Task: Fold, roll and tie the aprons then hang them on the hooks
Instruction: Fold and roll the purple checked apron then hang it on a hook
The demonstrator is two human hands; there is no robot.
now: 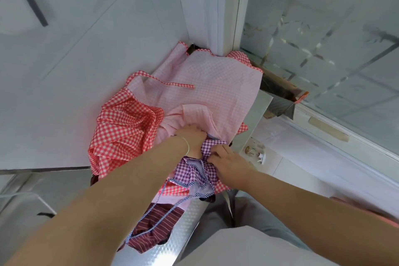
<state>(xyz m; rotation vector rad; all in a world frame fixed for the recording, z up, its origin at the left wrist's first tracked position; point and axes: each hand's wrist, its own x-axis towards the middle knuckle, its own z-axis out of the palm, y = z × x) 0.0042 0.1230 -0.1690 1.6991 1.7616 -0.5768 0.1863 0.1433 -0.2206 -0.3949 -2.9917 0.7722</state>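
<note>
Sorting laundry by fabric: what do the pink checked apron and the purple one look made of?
Pink checked apron: thin woven gingham, likely cotton, matte; it pleats and creases softly. Purple apron: similar light woven check, striped binding edge.

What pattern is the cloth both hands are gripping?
Purple-and-white gingham cloth with striped navy trim; head view.

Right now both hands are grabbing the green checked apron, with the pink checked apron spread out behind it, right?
Not quite. The head view shows the apron under both hands is purple checked, not green. The left hand and right hand bunch it, and the pink checked apron does lie spread out behind it.
</note>
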